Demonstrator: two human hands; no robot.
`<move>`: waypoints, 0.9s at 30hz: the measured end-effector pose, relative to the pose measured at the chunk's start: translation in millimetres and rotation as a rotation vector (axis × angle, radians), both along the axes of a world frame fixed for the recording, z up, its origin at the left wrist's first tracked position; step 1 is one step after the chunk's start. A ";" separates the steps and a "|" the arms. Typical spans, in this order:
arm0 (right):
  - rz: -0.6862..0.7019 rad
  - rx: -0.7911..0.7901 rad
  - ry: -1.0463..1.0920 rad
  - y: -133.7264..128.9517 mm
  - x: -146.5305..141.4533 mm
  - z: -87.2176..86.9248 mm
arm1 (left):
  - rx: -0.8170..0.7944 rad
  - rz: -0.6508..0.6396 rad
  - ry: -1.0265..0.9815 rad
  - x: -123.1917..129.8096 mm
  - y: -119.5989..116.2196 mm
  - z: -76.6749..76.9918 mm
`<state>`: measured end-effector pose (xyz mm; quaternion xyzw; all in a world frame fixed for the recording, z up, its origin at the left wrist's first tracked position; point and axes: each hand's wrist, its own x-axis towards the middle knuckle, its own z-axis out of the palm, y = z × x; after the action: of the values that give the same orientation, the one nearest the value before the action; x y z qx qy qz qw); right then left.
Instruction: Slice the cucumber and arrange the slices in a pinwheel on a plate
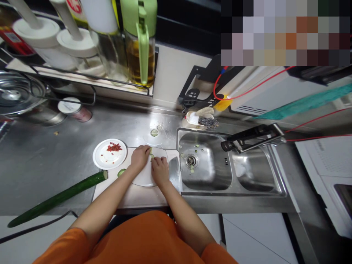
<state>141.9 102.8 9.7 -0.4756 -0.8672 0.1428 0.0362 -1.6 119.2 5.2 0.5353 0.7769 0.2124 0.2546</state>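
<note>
Over a pale round plate [144,178] my left hand [140,158] is closed, its fingertips pinching a thin green cucumber slice [150,151]. Beside it, my right hand [160,170] has curled fingers on another cucumber slice [152,156] at the plate's middle. The plate rests on a light cutting board [132,200]. Along the board's right side lies a wide knife blade [174,172]; its handle is not visible. A cucumber piece [121,172] sits by my left wrist. The long cut cucumber [60,196] reaches from the board's left edge across the counter.
Left of the board, a white plate [100,159] holds small red pieces [114,147]. Cucumber slices [154,132] lie behind the board. A double sink [209,176] with scraps and a faucet [253,137] is on the right. Above hangs a rack with an oil bottle [140,55].
</note>
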 end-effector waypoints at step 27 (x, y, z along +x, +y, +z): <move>0.005 0.034 0.151 -38.9 17.1 -1.0 | -0.024 0.257 0.084 -42.6 -154.8 18.5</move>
<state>158.9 63.9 8.7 -0.4606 -0.8656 0.1635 0.1090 -44.2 -35.6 23.7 0.4366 0.8515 0.2115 0.1989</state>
